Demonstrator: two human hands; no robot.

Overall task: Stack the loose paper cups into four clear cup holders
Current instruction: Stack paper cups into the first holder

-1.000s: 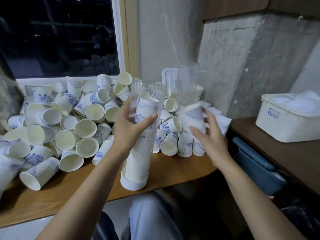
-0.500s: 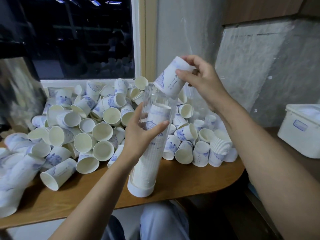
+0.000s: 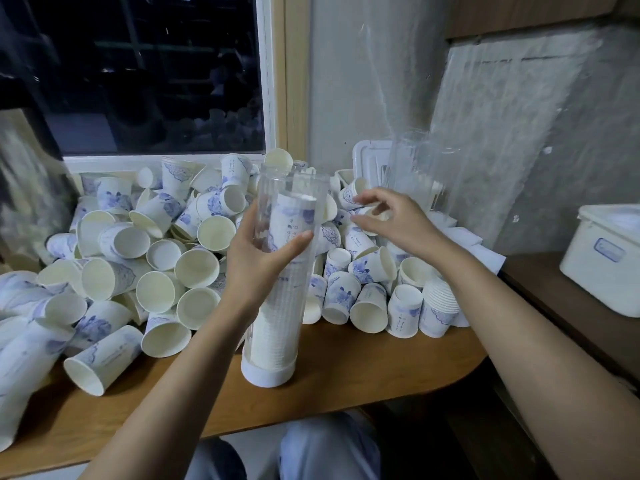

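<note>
The left hand (image 3: 258, 261) grips the clear cup holder (image 3: 277, 317) around its upper half. Its thumb (image 3: 292, 242) curls across the near side of the tube, and the other fingers wrap round the far side, showing dimly through the plastic. The holder stands upright on its white base (image 3: 267, 373), well below those fingers, on the wooden table (image 3: 363, 372). Inside it a stack of nested cups (image 3: 289, 230) rises from the base to just above the thumb, short of the open mouth.

The right hand (image 3: 401, 223) hovers just right of the holder's mouth, over the heap. Its forefinger and thumb are spread and curved to either side of one loose cup (image 3: 375, 212). Whether they touch it cannot be told. The remaining fingers curl loosely behind.

Loose paper cups (image 3: 156, 258), white with blue print, lie heaped to the left of the left-hand fingers and also under and around the right-hand fingers. A short nested stack (image 3: 442, 299) stands below the right wrist. Beyond the right fingertips, empty clear holders (image 3: 420, 171) stand by the wall beside a white lid (image 3: 367, 157). Well to the right of that hand sits a white lidded box (image 3: 602, 265).
</note>
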